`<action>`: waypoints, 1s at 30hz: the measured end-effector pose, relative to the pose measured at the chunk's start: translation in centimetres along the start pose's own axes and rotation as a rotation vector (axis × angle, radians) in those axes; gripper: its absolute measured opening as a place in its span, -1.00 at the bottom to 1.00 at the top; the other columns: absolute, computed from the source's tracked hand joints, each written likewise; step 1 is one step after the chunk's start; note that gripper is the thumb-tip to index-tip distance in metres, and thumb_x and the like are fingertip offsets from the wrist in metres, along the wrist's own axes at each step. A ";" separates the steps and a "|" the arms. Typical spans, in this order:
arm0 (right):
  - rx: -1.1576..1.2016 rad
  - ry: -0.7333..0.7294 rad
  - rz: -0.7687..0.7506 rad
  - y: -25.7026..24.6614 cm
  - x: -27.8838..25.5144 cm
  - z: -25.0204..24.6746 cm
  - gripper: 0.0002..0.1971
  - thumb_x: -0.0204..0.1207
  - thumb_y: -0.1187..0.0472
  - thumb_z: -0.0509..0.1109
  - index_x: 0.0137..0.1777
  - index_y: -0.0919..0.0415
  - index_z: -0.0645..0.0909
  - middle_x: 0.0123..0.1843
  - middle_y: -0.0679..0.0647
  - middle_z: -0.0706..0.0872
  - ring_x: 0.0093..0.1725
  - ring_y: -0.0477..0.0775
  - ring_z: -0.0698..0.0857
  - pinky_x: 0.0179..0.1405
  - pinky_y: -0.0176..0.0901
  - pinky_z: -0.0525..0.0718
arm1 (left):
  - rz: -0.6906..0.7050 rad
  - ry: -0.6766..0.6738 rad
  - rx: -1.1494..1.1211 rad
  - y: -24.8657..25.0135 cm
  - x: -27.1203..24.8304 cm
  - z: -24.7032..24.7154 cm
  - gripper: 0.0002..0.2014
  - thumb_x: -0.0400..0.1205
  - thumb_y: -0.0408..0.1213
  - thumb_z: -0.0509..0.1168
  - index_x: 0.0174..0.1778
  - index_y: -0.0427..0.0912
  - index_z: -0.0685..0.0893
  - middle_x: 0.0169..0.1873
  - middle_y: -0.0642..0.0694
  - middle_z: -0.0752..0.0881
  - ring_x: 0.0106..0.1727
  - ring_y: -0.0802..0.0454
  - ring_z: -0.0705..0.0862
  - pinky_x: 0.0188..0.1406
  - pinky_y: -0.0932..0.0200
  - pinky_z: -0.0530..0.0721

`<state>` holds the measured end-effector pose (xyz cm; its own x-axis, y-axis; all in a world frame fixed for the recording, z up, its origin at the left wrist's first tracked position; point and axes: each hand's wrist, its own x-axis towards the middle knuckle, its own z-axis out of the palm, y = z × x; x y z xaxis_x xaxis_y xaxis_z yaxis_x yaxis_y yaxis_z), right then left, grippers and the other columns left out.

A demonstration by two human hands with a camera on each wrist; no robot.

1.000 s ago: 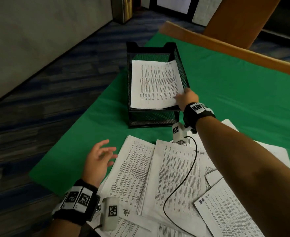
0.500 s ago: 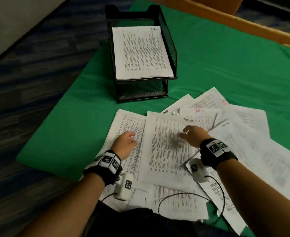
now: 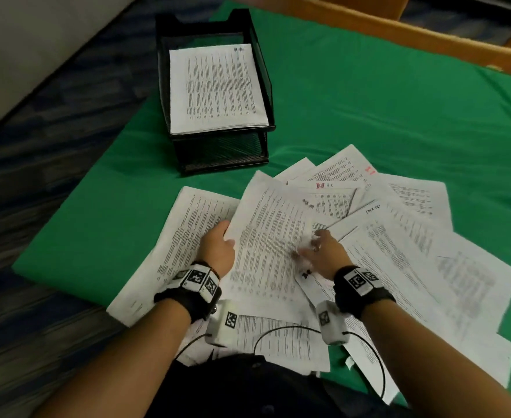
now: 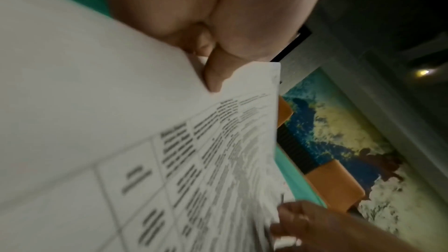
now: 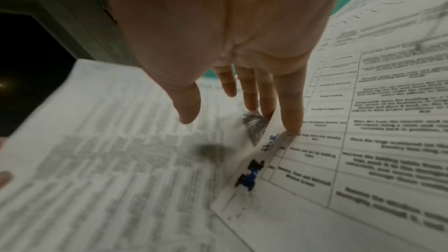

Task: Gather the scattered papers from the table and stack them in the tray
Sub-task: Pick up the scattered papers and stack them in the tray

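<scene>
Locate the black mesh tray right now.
In the head view the black mesh tray sits on the green table cover, far left of centre, beyond the scattered papers and both hands; a paper stack lies in its upper tier.

Scattered papers (image 3: 405,236) near black tray (image 3: 266,86)

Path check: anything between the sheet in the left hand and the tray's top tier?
Nothing visible. The left hand pinches the sheet at its left edge; between it and the tray lies only bare green cloth. The top tier already holds a paper stack, open from above.
</scene>
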<state>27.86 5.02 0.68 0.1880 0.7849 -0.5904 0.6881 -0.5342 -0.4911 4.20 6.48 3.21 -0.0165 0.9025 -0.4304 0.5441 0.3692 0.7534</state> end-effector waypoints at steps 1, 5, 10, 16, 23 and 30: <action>0.043 0.007 -0.017 0.2 -0.1 -0.3 -0.23 0.53 -0.02 0.46 0.62 0.25 0.20 0.48 0.21 0.55 0.36 0.22 0.60 0.25 -0.06 0.57 | 0.027 0.045 -0.018 0.4 -0.3 -0.9 -0.62 0.66 -0.52 0.13 0.37 -0.17 0.53 0.17 -0.01 0.64 0.12 -0.01 0.62 0.12 0.22 0.53; 0.155 0.007 -0.157 -0.5 -1.1 -1.2 -0.22 0.49 -0.19 0.42 0.58 0.20 0.25 0.33 0.10 0.63 0.21 0.13 0.66 0.14 -0.06 0.61 | 0.090 0.210 -0.170 1.3 -2.0 -4.2 -0.63 0.64 -0.54 0.15 0.34 -0.19 0.54 0.17 -0.01 0.67 0.19 0.01 0.63 0.18 0.21 0.57; 0.325 -0.273 -0.346 -2.6 -3.4 -1.4 -0.53 0.61 -0.19 0.26 0.41 0.05 0.51 0.21 -0.02 0.78 -0.04 -0.10 0.77 -0.27 -0.36 0.66 | -0.013 0.352 -0.466 2.0 -3.5 -5.6 -0.67 0.64 -0.56 0.16 0.26 -0.17 0.54 0.15 -0.09 0.71 0.17 -0.09 0.69 0.22 -0.10 0.64; 0.560 -0.274 -0.385 -4.7 -4.0 -3.2 -0.85 0.69 0.21 0.26 0.15 0.02 0.61 -0.01 -0.06 0.84 -0.01 -0.19 0.80 0.04 -0.21 0.72 | -0.103 0.191 -0.587 1.6 -4.7 -5.4 -0.64 0.70 -0.46 0.12 0.38 -0.07 0.46 0.23 -0.08 0.67 0.22 -0.08 0.66 0.23 -0.10 0.62; 0.577 -0.299 -0.313 -5.8 -3.6 -3.1 -0.77 0.67 0.11 0.29 0.25 0.14 0.54 -0.01 0.13 0.83 -0.30 0.19 0.78 -0.41 0.01 0.74 | -0.020 0.377 -0.519 1.6 -2.8 -5.5 -0.60 0.68 -0.48 0.14 0.41 -0.07 0.43 0.26 -0.08 0.66 0.24 -0.03 0.64 0.31 -0.03 0.57; 0.629 -0.044 -0.314 -12.0 -1.8 -4.6 -0.81 0.72 0.29 0.14 0.26 0.18 0.49 -0.25 0.13 0.57 -0.48 -0.02 0.43 -0.61 -0.21 0.40 | 0.071 0.283 -0.623 3.4 1.2 -9.4 -0.55 0.69 -0.39 0.17 0.50 -0.04 0.35 0.12 -0.06 0.72 0.14 -0.04 0.71 0.10 -0.07 0.70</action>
<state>22.50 11.49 10.61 0.0088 0.9255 -0.3786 0.1672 -0.3747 -0.9119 -1.86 10.87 9.97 -0.2633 0.9211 -0.2868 -0.0303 0.2892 0.9568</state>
